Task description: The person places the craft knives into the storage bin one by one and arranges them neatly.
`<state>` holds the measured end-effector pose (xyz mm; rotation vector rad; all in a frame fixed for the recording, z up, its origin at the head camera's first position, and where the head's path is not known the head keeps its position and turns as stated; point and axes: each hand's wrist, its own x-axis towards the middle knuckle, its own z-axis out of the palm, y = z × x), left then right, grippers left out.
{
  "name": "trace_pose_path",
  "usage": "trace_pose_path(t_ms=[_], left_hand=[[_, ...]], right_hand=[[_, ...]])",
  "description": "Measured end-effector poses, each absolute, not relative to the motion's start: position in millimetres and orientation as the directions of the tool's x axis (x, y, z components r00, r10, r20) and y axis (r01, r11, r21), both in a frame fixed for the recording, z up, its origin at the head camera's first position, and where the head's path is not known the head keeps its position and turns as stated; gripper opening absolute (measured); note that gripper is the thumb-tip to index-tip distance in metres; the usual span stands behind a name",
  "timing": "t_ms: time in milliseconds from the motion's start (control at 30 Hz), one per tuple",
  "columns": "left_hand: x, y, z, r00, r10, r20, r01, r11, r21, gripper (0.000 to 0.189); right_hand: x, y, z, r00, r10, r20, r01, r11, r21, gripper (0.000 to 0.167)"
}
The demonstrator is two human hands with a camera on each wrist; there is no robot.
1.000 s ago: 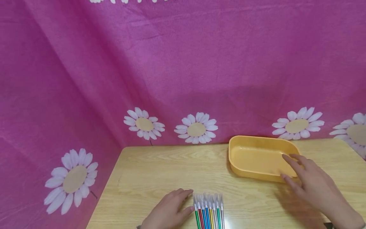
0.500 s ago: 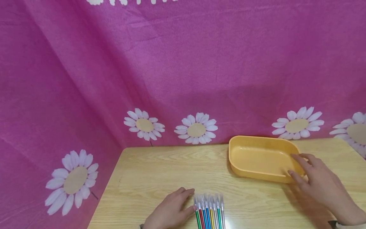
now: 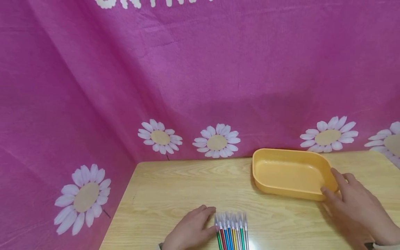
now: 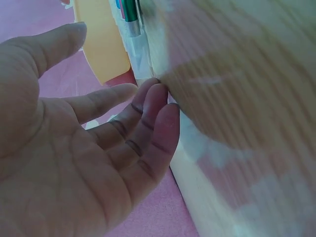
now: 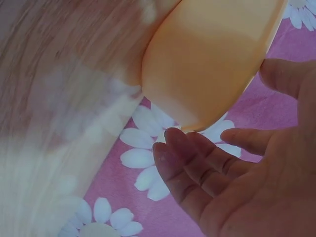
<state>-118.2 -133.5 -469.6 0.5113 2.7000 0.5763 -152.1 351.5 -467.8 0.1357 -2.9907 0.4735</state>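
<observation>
In the head view a row of slim craft knives (image 3: pixel 232 232), with metallic coloured handles and clear caps, lies side by side at the table's near edge. My left hand (image 3: pixel 191 230) rests just left of them, its thumb at the cap of the leftmost green one. Its fingers are loosely bent and hold nothing in the left wrist view. A yellow plastic tray (image 3: pixel 292 195) stands farther back on the right. Beside its right end is my right hand (image 3: pixel 359 205), fingers spread, with the thumb at the near rim. Nothing is gripped in it.
The pale wooden table (image 3: pixel 175 187) carries the tray and the knives. A magenta cloth (image 3: pixel 237 76) with printed daisies hangs behind and to the left, right behind the tray's far side.
My right hand has drawn back rightward from over the tray's interior to its right end. My left hand has stayed beside the knives. The head view has shifted slightly.
</observation>
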Motion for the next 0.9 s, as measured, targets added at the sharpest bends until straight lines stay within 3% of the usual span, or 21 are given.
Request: trace_pose_path(t_ms=[300,567,900], left_hand=[[-119.9,-130.8,-471.4,-0.873,0.408,-0.265,0.257,0.849,0.463,0.054],[-118.1,-127.7,-474.4,-0.882,0.45,-0.142,0.363,0.84,0.404,0.05],[-121.4,-127.9,-475.3,-0.887,0.439,-0.145,0.324,0.814,0.482,0.042]], right_hand=[[-153.3,357.1,-473.0,-0.994,-0.078,0.082,-0.102,0.93,-0.353,0.083],[-154.2,357.7,-470.7,-0.994,-0.087,0.066,-0.105,0.921,-0.375,0.087],[-153.8,356.1,-469.5,-0.995,-0.089,0.05,-0.102,0.918,-0.383,0.088]])
